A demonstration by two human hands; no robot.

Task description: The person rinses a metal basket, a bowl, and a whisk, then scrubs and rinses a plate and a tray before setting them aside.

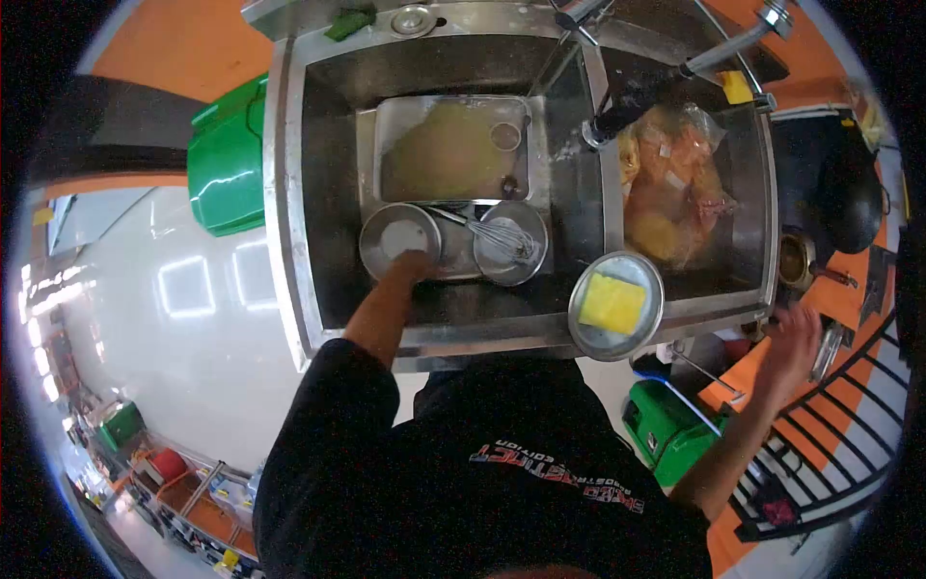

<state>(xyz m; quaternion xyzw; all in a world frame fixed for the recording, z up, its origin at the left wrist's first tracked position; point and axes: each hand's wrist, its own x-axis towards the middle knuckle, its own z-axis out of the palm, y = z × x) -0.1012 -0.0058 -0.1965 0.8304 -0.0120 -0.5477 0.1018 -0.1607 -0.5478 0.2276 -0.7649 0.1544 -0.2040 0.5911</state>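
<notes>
A: We start with the biggest thing, the stainless-steel double sink (289, 193) filling the upper middle of the frame. Its left basin holds the rectangular steel tray with murky yellowish water (451, 150), and below that tray lie the round steel plate (397, 236), the wire whisk (497, 236) and a second round steel dish (516, 256).

B: And our hands?

A: Our left hand (415, 265) is down in the left basin, resting on the lower edge of the round steel plate. The fingers are curled onto it, but we cannot tell whether they actually grip it. Our right hand (789, 345) is at the right of the frame, fingers spread apart and holding nothing, near the black rack (830, 434).

B: So which step do we judge this to be?

A: We would say washing up, at the point of taking the plate. Lifting it calls for a firm pinch on the rim and a tilt clear of the whisk, which lies just beside it.

B: Room to move?

A: It is tight inside the basin, with walls on all sides and the tray just above. The front rim carries the small round steel pan with the yellow sponge (614, 304), near the path of our arm. The right basin is taken by the clear plastic bag of orange and yellow contents (675, 193), under the spray faucet (656, 92).
</notes>
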